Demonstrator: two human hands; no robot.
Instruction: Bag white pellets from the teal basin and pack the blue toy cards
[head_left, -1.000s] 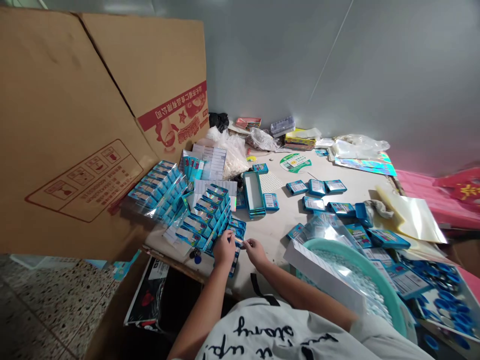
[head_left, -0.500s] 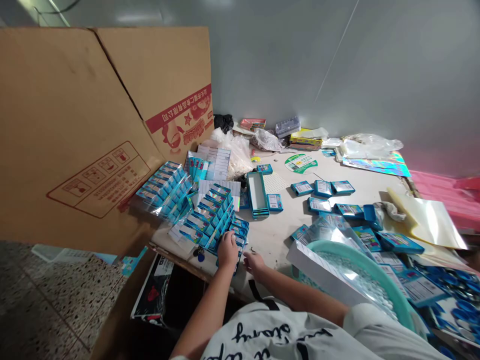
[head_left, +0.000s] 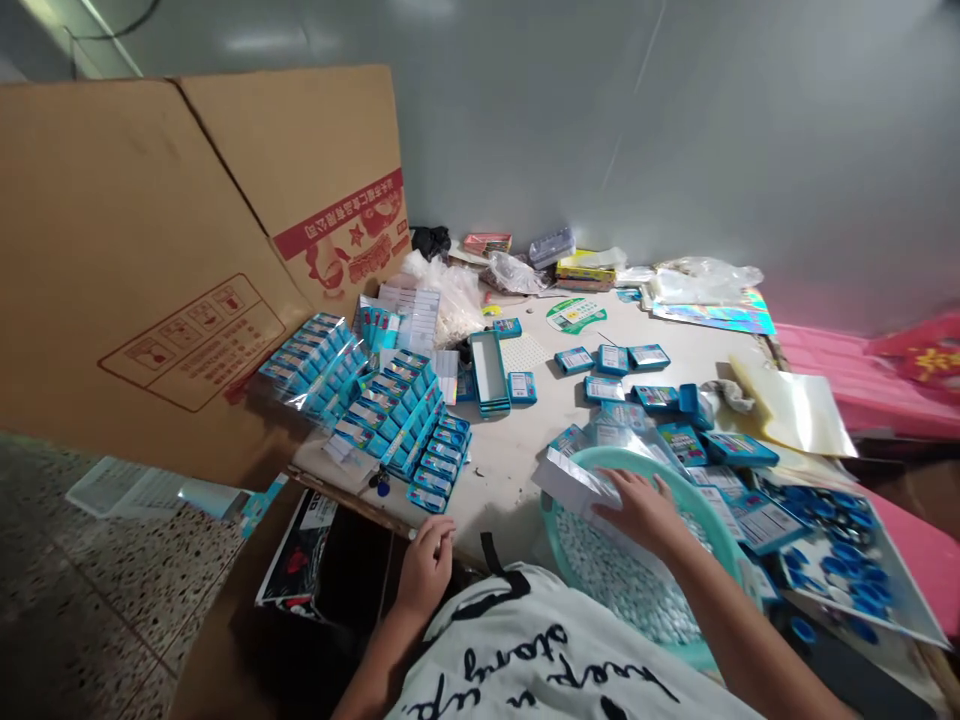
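Note:
My right hand (head_left: 641, 508) is over the green basin (head_left: 581, 462), its fingers closed on a long white folded card strip (head_left: 570, 482). Small pale pieces (head_left: 630, 585) fill the basin beneath it. By the near table edge is my left hand (head_left: 427, 562), fingers loosely curled together, with nothing visible in them. Just beyond that hand lies a row of small blue boxes (head_left: 441, 465). More blue boxes (head_left: 390, 410) stand packed in rows to its left, against a plastic-wrapped bundle of similar boxes (head_left: 315, 365).
A large open carton (head_left: 187, 270) rises on the left. A narrow blue tray (head_left: 491, 370) and scattered blue boxes (head_left: 611, 360) lie across the table. Blue round parts (head_left: 847, 570) fill a shallow box at right. Plastic bags (head_left: 705, 280) lie along the back.
My right hand has moved right from the blue boxes to the card strip on the basin. My left hand has drawn back from the boxes toward the table edge. The view has shifted right.

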